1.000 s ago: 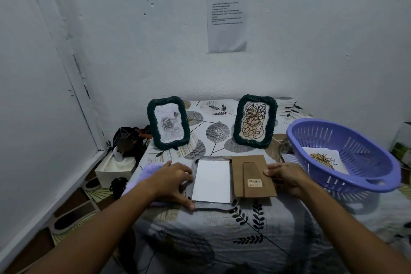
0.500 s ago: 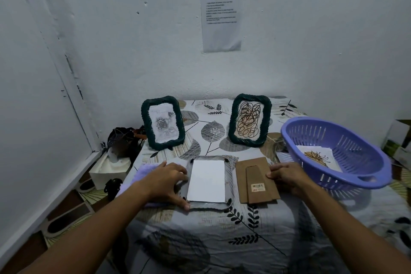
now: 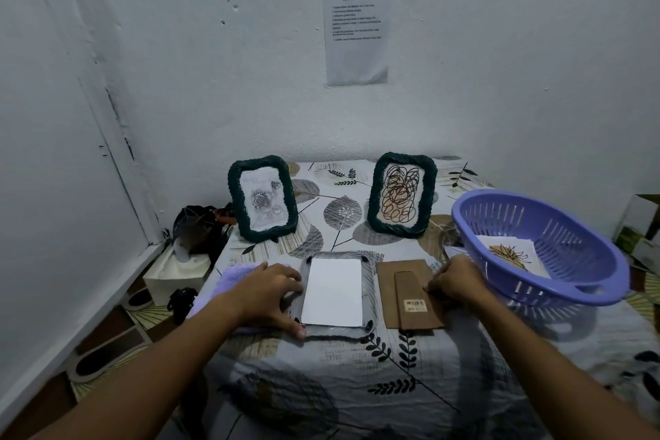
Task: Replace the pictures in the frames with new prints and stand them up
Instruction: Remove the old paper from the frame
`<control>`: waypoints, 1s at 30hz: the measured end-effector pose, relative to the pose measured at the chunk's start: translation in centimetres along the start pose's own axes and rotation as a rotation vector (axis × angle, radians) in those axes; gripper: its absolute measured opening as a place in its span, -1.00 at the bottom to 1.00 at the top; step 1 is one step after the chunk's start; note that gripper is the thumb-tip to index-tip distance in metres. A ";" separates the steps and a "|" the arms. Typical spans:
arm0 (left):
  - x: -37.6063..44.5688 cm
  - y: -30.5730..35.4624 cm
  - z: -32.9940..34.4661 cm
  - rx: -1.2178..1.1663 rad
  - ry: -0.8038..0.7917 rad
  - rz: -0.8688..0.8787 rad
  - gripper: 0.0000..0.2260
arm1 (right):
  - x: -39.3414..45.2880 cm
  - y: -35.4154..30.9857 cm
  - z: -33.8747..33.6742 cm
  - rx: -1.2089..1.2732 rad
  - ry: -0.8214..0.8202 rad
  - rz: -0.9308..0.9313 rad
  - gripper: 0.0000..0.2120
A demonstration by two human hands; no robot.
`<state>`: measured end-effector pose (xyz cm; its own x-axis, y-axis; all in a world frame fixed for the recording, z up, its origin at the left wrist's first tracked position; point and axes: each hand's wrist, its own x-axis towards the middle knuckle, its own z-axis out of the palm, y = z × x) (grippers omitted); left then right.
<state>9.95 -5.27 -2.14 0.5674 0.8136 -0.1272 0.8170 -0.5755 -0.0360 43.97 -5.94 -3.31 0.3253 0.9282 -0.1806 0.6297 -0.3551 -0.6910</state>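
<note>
Face-down frame with white print on the surface, left hand fingers spread on its left edge, right hand fingers curled on brown backing board, two standing frames behind, purple basket right.

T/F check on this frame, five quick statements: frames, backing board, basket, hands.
1. Two green frames stand upright at the back. True.
2. The brown backing board is fitted in the face-down frame. False: it lies beside it on the tablecloth.
3. The purple basket holds a print. True.
4. The left hand rests on the basket. False: it rests at the face-down frame's left edge.
5. The right hand touches the backing board. True.
</note>
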 end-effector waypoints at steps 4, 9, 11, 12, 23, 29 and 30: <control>-0.1 0.1 -0.2 0.004 -0.008 0.009 -0.02 | 0.0 0.0 -0.2 -0.017 0.012 -0.040 -0.90; -0.3 0.2 -0.3 0.001 0.006 0.013 -0.02 | -2.2 -2.5 -0.3 0.603 -0.233 0.027 -0.87; -0.2 0.2 -0.3 -0.022 0.017 0.014 0.03 | -3.2 -4.0 0.4 0.697 -0.330 0.069 -0.85; -0.2 0.3 -0.3 -0.036 0.026 0.009 0.04 | -3.5 -4.6 0.8 0.686 -0.356 0.070 -0.86; 0.1 0.5 0.8 -0.089 0.070 -0.015 0.02 | -4.7 -7.5 4.4 0.519 -0.325 0.011 -0.94; 0.3 0.3 1.1 -0.106 0.060 -0.026 0.04 | -4.0 -7.5 5.2 0.615 -0.252 0.009 -0.84; 0.3 0.3 1.2 -0.106 0.063 -0.028 0.04 | -3.9 -7.6 5.5 0.619 -0.254 0.013 -0.82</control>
<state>10.23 -5.30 -3.36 0.5470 0.8347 -0.0646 0.8369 -0.5433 0.0664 34.02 -6.29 -1.22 0.1061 0.9486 -0.2981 0.0811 -0.3071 -0.9482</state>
